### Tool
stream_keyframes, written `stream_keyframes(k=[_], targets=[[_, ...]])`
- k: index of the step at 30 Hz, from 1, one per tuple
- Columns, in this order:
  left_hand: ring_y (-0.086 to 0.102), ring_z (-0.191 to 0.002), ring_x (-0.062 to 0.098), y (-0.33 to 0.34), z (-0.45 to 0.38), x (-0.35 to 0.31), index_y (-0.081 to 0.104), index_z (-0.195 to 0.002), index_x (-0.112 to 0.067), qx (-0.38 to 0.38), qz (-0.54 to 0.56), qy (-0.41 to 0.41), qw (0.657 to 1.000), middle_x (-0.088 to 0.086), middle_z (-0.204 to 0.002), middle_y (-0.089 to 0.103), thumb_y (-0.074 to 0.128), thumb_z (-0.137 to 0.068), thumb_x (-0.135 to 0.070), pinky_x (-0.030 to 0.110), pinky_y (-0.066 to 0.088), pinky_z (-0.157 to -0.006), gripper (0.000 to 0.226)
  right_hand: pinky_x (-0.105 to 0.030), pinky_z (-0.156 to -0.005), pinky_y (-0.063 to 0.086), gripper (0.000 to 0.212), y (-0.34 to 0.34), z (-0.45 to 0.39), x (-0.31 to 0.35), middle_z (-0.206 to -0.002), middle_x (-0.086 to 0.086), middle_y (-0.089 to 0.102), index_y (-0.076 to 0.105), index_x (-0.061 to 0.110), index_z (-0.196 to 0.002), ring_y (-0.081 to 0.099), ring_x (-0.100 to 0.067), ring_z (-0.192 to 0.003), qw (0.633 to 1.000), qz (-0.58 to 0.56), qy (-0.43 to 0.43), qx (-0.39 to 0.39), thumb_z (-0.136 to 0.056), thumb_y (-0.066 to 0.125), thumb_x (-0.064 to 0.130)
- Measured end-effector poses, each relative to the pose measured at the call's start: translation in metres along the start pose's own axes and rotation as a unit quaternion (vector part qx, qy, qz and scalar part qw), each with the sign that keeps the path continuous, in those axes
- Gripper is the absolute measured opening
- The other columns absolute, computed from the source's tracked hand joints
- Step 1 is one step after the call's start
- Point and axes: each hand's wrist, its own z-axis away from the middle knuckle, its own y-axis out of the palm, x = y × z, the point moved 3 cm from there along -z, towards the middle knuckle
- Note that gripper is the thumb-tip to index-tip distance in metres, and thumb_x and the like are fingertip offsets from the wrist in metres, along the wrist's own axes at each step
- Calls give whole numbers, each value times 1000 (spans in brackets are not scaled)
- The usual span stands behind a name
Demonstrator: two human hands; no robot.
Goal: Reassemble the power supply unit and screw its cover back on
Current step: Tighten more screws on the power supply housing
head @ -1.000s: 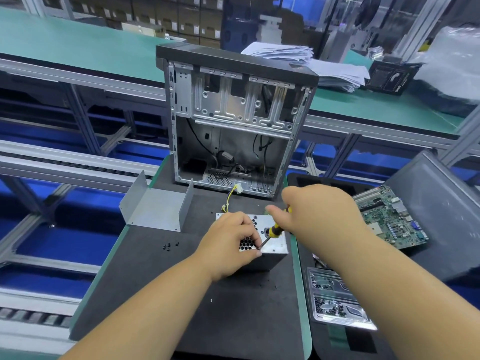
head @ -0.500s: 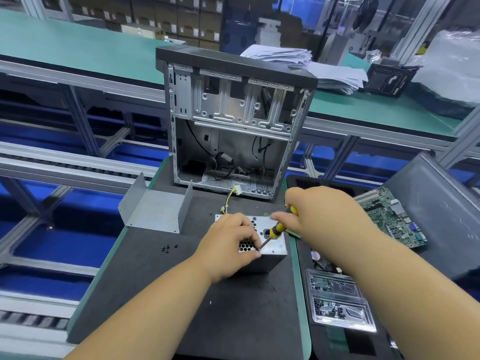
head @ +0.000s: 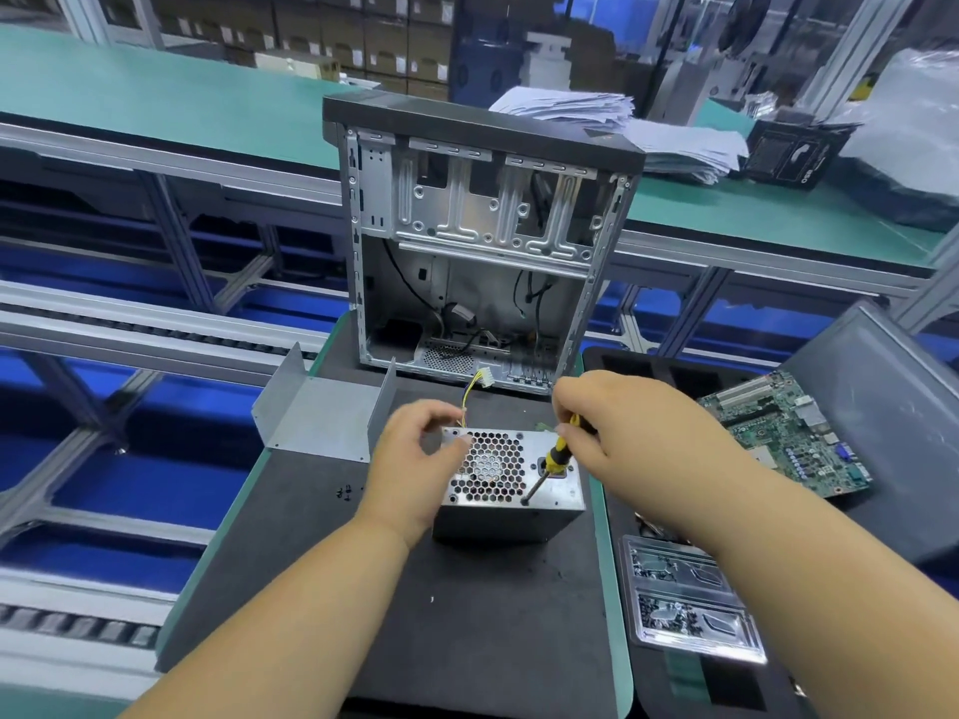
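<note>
The grey power supply unit (head: 511,482) stands on the black mat, its honeycomb grille facing up. My right hand (head: 602,428) grips a yellow-and-black screwdriver (head: 552,459) whose tip rests near the front edge of the grilled face. My left hand (head: 415,459) hovers at the unit's left edge, fingers loosely curled and holding nothing. The bent grey metal cover (head: 322,412) lies apart on the mat to the left. A few small black screws (head: 343,493) sit on the mat left of my left wrist. A yellow wire with a white plug (head: 480,384) comes out behind the unit.
An open computer case (head: 482,241) stands upright behind the unit. A green motherboard (head: 789,433) lies in a black tray at right, beside a grey side panel (head: 882,407). A clear plastic parts tray (head: 685,599) sits at front right. Conveyor rails run at left.
My left hand has lifted off the grilled face and moved left, uncovering the grille. The screwdriver stays on the front edge, my right hand shifted slightly right.
</note>
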Motion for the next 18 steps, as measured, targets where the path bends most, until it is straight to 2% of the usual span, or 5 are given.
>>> stream_keyframes(k=[3, 9, 12, 15, 18], targets=[[57, -92, -1, -13, -1, 17, 60, -106, -30, 5, -41, -145, 989, -9, -106, 61, 74, -84, -33, 17, 42, -72, 26, -38, -66, 44, 11, 1, 0, 0, -82, 6, 50, 44, 25, -88, 51, -20, -75, 1000, -16, -7, 2, -95, 47, 34], [68, -99, 33, -7, 5, 32, 70, -91, -13, 98, -7, -235, 967, 11, -94, 75, 68, -89, -33, 50, 51, -97, 20, -34, -66, 45, 8, -1, 2, -3, -86, 10, 53, 47, 26, -90, 51, -16, -79, 998, -64, 3, 27, -93, 55, 28], [70, -90, 30, -6, 3, 31, 73, -88, -10, 89, 13, -244, 966, 10, -88, 76, 69, -89, -29, 43, 53, -95, 20, -31, -55, 37, 18, -3, -1, -6, -76, 10, 54, 49, 27, -84, 52, -15, -73, 998, -41, 21, 30, -91, 58, 41], [64, -64, 13, -5, 2, 31, 72, -84, -10, 80, 29, -259, 962, -2, -69, 73, 70, -89, -25, 31, 47, -80, 15, -29, -47, 26, 40, 1, -8, -1, -65, 6, 44, 39, 24, -69, 40, -13, -57, 994, 91, 49, 28, -95, 45, 54], [63, -61, 7, -5, 3, 30, 71, -86, -10, 78, 35, -272, 958, -4, -68, 73, 69, -89, -25, 27, 43, -73, 15, -25, -46, 23, 47, 4, -11, 2, -62, 6, 43, 35, 22, -65, 36, -13, -52, 986, 138, 97, -12, -98, 34, 56]])
